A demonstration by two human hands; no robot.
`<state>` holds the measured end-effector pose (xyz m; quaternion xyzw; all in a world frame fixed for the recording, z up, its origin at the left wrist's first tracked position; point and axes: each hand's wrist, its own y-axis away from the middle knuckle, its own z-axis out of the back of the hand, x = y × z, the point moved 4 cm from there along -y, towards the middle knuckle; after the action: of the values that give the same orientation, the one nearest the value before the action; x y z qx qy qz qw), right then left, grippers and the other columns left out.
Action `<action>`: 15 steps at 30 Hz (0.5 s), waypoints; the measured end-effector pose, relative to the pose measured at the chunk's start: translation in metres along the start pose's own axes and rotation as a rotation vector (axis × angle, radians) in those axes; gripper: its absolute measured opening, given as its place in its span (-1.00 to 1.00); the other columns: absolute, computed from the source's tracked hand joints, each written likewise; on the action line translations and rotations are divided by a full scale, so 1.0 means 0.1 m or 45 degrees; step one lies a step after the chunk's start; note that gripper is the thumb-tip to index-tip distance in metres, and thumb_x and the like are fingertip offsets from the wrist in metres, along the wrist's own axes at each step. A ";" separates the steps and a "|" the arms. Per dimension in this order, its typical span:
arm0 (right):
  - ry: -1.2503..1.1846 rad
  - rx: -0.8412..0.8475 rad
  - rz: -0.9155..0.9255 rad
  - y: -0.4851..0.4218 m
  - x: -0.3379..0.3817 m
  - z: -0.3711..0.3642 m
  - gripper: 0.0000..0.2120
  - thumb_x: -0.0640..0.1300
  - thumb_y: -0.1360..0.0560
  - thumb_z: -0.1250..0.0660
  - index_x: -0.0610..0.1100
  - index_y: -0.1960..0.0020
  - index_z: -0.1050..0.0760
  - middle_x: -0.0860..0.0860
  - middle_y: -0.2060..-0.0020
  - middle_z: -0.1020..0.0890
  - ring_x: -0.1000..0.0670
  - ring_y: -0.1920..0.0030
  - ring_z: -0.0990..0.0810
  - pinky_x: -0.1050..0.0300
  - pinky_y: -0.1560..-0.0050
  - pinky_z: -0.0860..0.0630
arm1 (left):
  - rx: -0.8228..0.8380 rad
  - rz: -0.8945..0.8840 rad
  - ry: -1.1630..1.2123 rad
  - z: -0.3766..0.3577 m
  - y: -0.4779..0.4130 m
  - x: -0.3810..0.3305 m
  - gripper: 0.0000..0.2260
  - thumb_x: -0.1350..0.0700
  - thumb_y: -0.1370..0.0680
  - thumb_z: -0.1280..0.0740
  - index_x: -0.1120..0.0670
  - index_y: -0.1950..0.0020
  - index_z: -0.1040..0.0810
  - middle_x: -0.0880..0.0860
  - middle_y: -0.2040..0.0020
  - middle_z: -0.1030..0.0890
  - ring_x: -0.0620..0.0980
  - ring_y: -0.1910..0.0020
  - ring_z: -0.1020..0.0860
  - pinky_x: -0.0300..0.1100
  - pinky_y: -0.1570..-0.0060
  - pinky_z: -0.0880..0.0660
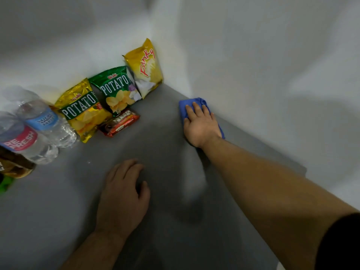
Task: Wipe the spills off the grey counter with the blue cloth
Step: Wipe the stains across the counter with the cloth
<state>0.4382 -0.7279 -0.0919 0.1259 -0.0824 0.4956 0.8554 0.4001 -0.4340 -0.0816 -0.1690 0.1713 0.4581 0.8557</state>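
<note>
Pressing flat on the blue cloth [196, 103], the right hand [201, 126] has its fingers [197, 109] slightly apart, gripping nothing. Cloth lies on the grey desk [159, 137] against the right wall [272, 75], near the corner. Left hand [122, 195] rests palm-down on the desk, fingers loosely curled. Snack bags [116, 88] and bottles [39, 123] line the back wall.

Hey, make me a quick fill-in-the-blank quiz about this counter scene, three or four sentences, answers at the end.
1. The right hand presses flat on a cloth whose colour is ____.
2. The left hand rests on the grey counter holding ____.
3. The snack bag standing in the corner has the word ____ printed in red.
4. The number of bags showing the word POTATO is ____.

Missing words: blue; nothing; Funky; two
</note>
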 end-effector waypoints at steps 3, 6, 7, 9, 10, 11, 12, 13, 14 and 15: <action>0.010 -0.017 -0.035 0.40 -0.34 0.06 -0.42 0.10 -0.71 0.08 0.02 -0.70 0.03 0.00 -0.70 0.05 -0.12 -0.68 0.10 -0.15 -0.65 0.12 | 0.035 -0.058 0.014 -0.08 0.05 -0.15 -0.61 0.05 -0.50 -0.29 0.12 -0.30 -0.58 0.09 -0.35 -0.56 0.14 -0.37 -0.47 0.21 -0.44 -0.39; 0.007 -0.039 -0.082 0.78 -0.66 0.09 -0.43 0.10 -0.72 0.06 0.02 -0.70 0.02 0.00 -0.70 0.03 -0.12 -0.68 0.09 -0.14 -0.65 0.12 | 0.053 -0.119 0.028 -0.15 0.10 -0.29 -0.61 0.05 -0.48 -0.29 0.13 -0.27 -0.59 0.11 -0.32 -0.57 0.16 -0.34 -0.49 0.23 -0.41 -0.39; 0.005 -0.048 -0.101 0.90 -0.76 0.10 -0.43 0.10 -0.72 0.06 0.03 -0.70 0.01 0.00 -0.69 0.03 -0.12 -0.68 0.09 -0.14 -0.65 0.12 | 0.061 -0.129 0.038 -0.17 0.12 -0.34 -0.61 0.05 -0.48 -0.28 0.13 -0.27 -0.59 0.11 -0.32 -0.57 0.16 -0.34 -0.48 0.23 -0.42 -0.39; 0.008 -0.061 -0.136 1.13 -0.95 0.12 -0.43 0.11 -0.71 0.06 0.03 -0.69 -0.01 0.00 -0.69 0.01 -0.12 -0.68 0.08 -0.13 -0.64 0.11 | 0.078 -0.141 0.046 -0.19 0.15 -0.41 -0.60 0.04 -0.48 -0.28 0.13 -0.28 -0.59 0.11 -0.32 -0.57 0.16 -0.34 -0.48 0.23 -0.42 -0.40; 0.009 -0.065 -0.148 1.25 -1.03 0.12 -0.42 0.13 -0.70 0.08 0.04 -0.69 -0.01 -0.01 -0.69 0.01 -0.13 -0.68 0.07 -0.14 -0.64 0.11 | 0.085 -0.145 0.047 -0.19 0.17 -0.43 -0.60 0.04 -0.48 -0.28 0.14 -0.28 -0.59 0.11 -0.32 -0.57 0.16 -0.34 -0.47 0.23 -0.42 -0.40; 0.009 -0.068 -0.159 1.36 -1.13 0.12 -0.40 0.15 -0.68 0.10 0.04 -0.69 -0.02 -0.01 -0.69 0.00 -0.13 -0.68 0.07 -0.14 -0.64 0.10 | 0.093 -0.152 0.049 -0.20 0.18 -0.45 -0.59 0.04 -0.48 -0.28 0.14 -0.29 -0.58 0.12 -0.32 -0.56 0.16 -0.35 -0.47 0.23 -0.42 -0.40; 0.007 -0.069 -0.170 1.47 -1.22 0.13 -0.38 0.17 -0.66 0.11 0.04 -0.69 -0.02 -0.01 -0.69 -0.01 -0.13 -0.68 0.07 -0.13 -0.64 0.10 | 0.100 -0.161 0.050 -0.20 0.21 -0.47 -0.59 0.04 -0.49 -0.28 0.14 -0.30 -0.58 0.12 -0.33 -0.56 0.16 -0.35 -0.47 0.24 -0.42 -0.40; 0.006 -0.065 -0.182 1.58 -1.32 0.13 -0.38 0.17 -0.66 0.11 0.04 -0.69 -0.02 0.00 -0.69 -0.01 -0.12 -0.68 0.07 -0.13 -0.64 0.11 | 0.104 -0.171 0.050 -0.19 0.23 -0.48 -0.59 0.04 -0.49 -0.28 0.15 -0.30 -0.58 0.12 -0.33 -0.56 0.16 -0.36 -0.47 0.24 -0.42 -0.41; 0.009 -0.059 -0.193 1.68 -1.42 0.14 -0.38 0.18 -0.66 0.11 0.05 -0.69 -0.02 0.01 -0.69 -0.01 -0.12 -0.68 0.07 -0.13 -0.64 0.11 | 0.107 -0.182 0.051 -0.18 0.25 -0.49 -0.59 0.04 -0.49 -0.28 0.15 -0.30 -0.58 0.12 -0.33 -0.56 0.16 -0.35 -0.47 0.24 -0.42 -0.41; 0.012 -0.050 -0.202 1.77 -1.52 0.15 -0.37 0.19 -0.65 0.11 0.06 -0.69 -0.02 0.01 -0.69 -0.01 -0.11 -0.68 0.07 -0.13 -0.64 0.11 | 0.109 -0.189 0.052 -0.17 0.29 -0.49 -0.59 0.04 -0.49 -0.28 0.14 -0.29 -0.58 0.12 -0.33 -0.56 0.16 -0.35 -0.47 0.23 -0.42 -0.40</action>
<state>0.2088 -0.7733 -0.0940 0.1131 -0.0779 0.4252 0.8946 0.3482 -0.4621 -0.0785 -0.1539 0.1953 0.3820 0.8901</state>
